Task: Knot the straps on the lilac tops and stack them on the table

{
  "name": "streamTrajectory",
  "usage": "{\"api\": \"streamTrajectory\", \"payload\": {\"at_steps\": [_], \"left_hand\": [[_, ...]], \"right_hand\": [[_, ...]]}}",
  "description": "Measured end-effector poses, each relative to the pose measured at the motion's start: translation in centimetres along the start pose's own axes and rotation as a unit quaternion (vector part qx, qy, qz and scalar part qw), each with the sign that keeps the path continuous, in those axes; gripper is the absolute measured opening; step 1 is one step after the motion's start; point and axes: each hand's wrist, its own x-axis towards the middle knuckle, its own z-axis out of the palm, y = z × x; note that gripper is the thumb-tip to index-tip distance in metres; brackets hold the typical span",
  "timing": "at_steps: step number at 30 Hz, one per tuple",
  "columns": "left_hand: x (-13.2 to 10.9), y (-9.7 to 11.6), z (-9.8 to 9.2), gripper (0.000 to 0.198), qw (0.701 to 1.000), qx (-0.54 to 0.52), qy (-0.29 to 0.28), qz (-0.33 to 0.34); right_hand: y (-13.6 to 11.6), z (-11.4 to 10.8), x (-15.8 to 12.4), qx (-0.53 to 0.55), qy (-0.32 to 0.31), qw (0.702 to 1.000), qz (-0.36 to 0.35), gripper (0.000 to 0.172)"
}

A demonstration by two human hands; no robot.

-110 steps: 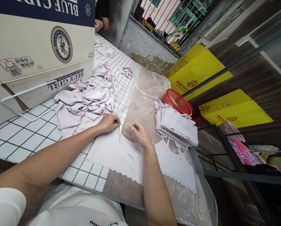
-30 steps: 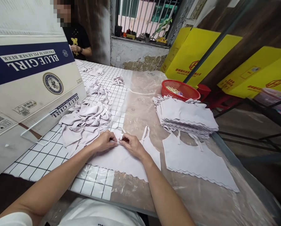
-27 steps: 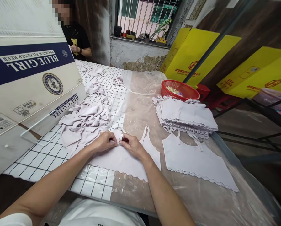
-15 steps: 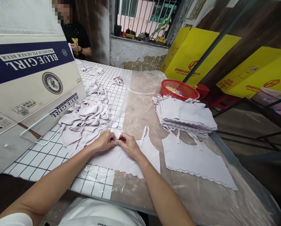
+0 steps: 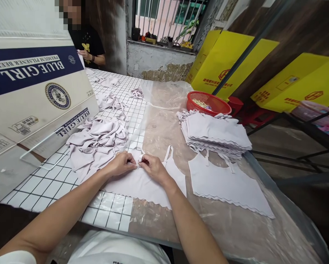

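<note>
A pale lilac camisole lies flat on the table in front of me. My left hand and my right hand meet at its upper edge, both pinched shut on one of its thin straps. Another flat camisole lies to the right. Behind it stands a neat stack of folded camisoles. A crumpled heap of the same garments lies just left of my hands.
A large cardboard beer box stands at the left on the gridded tabletop. A red basket sits behind the stack. Clear plastic sheeting covers the right half. Another person works at the far end. Yellow boxes lean at right.
The view has swung up since the earliest frame. My hands have come together on the camisole's strap; over the last second they only shift slightly.
</note>
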Motion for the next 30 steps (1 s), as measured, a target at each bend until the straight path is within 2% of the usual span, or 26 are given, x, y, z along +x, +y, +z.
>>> {"api": "streamTrajectory", "payload": {"at_steps": [18,24,30], "left_hand": [[-0.1,0.8,-0.4,0.022,1.000,0.020,-0.014,-0.016],[-0.2,1.1,-0.5,0.023,0.999,0.028,-0.020,-0.008],[-0.2,1.1,-0.8,0.024,0.999,0.027,-0.024,-0.006]], "right_hand": [[0.4,0.2,0.0,-0.027,-0.010,0.998,-0.047,0.012],[0.1,0.7,0.1,0.006,-0.003,1.000,-0.030,0.009],[-0.1,1.7,0.1,0.070,0.041,0.997,0.012,0.013]]}}
